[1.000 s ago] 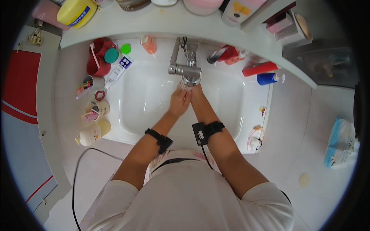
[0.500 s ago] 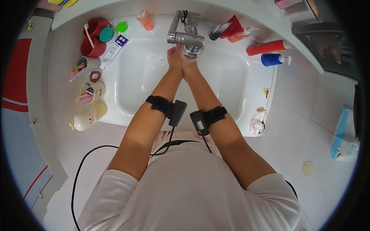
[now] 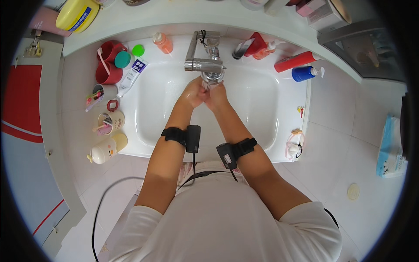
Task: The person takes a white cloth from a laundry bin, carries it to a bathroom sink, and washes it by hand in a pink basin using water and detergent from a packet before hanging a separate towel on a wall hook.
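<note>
Beneath the chrome faucet (image 3: 205, 65), my left hand (image 3: 192, 93) and my right hand (image 3: 217, 96) meet over the white sink basin (image 3: 257, 109). They touch each other, palms turned inward, in what looks like a cupped shape. A short stream of water (image 3: 206, 87) appears to run from the spout onto them. The faucet head covers most of the fingers, so their pose is hidden. No object shows in either hand. Black strapped modules with cables sit on both forearms.
Left rim: red cups (image 3: 108, 72), a toothpaste tube (image 3: 132, 77), a toothbrush cup (image 3: 104, 92) and a cream bottle (image 3: 104, 153). Right rim: a red tube (image 3: 295, 61) and a blue pump bottle (image 3: 304, 74). An orange bottle (image 3: 163, 43) stands behind. A shelf (image 3: 152, 18) overhangs the back.
Both hands have drawn back slightly toward me and come closer together under the spout. The view has tilted, showing more of the shelf above.
</note>
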{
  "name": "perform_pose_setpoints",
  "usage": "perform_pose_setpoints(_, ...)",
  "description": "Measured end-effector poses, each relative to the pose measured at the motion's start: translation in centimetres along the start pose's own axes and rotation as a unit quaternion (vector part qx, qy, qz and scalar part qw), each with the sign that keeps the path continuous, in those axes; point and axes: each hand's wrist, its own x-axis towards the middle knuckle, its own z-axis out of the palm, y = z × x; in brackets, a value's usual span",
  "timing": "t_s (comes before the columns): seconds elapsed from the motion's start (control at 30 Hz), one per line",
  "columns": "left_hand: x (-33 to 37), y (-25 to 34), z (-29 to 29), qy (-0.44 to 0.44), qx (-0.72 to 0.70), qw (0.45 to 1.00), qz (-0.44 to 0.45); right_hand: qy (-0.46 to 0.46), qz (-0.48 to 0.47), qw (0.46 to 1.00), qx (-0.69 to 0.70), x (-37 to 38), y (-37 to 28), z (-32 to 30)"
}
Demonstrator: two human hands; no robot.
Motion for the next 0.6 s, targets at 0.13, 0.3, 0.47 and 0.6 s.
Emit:
perform_pose_setpoints(0.13, -1.1, -3.8, 8.6, 0.037, -0.120, 0.992, -0.032, 0.083, -0.214, 0.971, -0.065, 4.4, 3.8, -2.8)
perform_pose_setpoints(0.3, -0.6, -3.5, 6.7, 0.114, -0.043, 0.992, -0.043, 0.105, -0.110, 0.929, -0.338, 0.9, 0.6, -1.4)
perform_pose_setpoints(0.47, 0.7, -3.4, 4.0, 0.087, -0.018, 0.996, 0.030, 0.040, -0.034, 0.996, -0.067, 0.7, -1.7, 0.1)
perform_pose_setpoints(0.6, -0.7, -5.1, 7.1, 0.219, 0.091, 0.970, 0.047, -0.077, 0.233, 0.948, 0.205, -0.2, -6.5, -1.6)
